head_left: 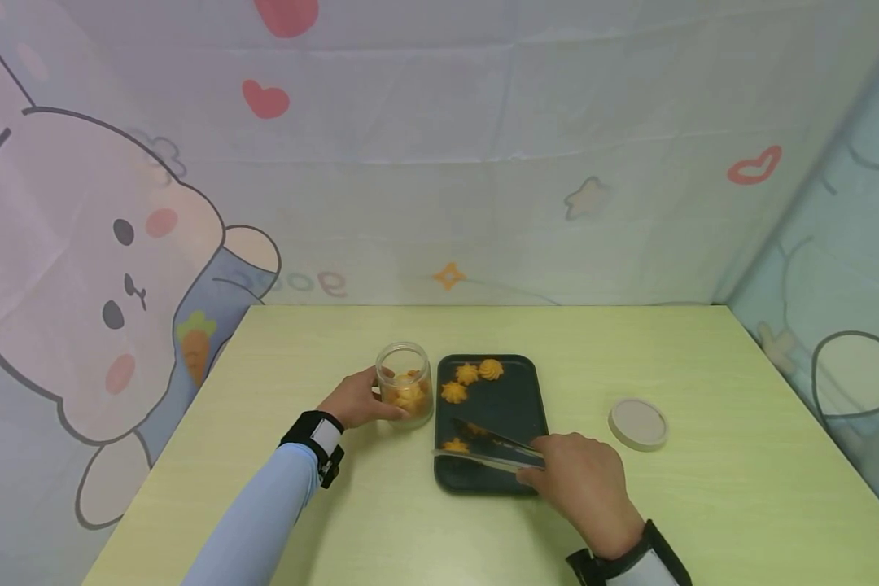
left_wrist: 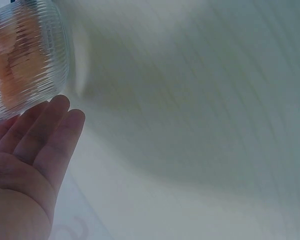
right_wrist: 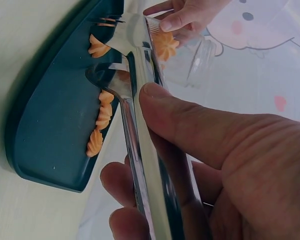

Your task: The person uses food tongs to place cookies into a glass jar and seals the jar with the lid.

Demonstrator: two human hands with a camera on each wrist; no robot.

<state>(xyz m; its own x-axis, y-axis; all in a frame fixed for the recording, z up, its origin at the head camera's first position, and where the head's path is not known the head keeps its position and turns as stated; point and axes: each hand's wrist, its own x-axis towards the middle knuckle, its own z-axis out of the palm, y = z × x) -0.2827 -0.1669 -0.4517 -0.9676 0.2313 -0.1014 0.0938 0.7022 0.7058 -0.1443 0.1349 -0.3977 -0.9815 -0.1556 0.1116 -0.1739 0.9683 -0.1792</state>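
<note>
Where the glass jar point(head_left: 404, 382) stands: on the pale yellow table point(head_left: 703, 480), just left of the tray point(head_left: 510, 407); looks upright, mouth uncovered. Wall ribbed in left wrist view.
Jar contents: several orange-yellow piped cookies point(head_left: 410, 399), heaped in the lower part.
Left hand point(head_left: 359, 400): grips the jar from its left side, thumb along the near wall; left wrist view shows several fingers nearly straight, close against the glass.
Right hand point(head_left: 582, 480): pinches the metal tongs point(right_wrist: 147, 145), thumb on one arm, fingers at the other.
Tongs: arms apart, fork-shaped end point(right_wrist: 130, 37) and spoon-shaped end point(right_wrist: 101, 77) over the tray; a single cookie point(head_left: 454, 445) lies between them in head view. Contact with it: cannot tell.
Tray: dark blue-green, rectangular, rounded corners; three more cookies point(head_left: 467, 373) grouped toward its far left corner.
Lid point(head_left: 639, 423): round, pale, flat on the table, right of the tray, well apart from the jar.
Wrists: black strap point(head_left: 298, 430) on each; light blue sleeve point(head_left: 256, 505) on the left arm.
Backdrop point(head_left: 483, 220): pale cloth, printed rabbit point(head_left: 66, 203), carrot point(head_left: 194, 354), hearts point(head_left: 266, 99).
</note>
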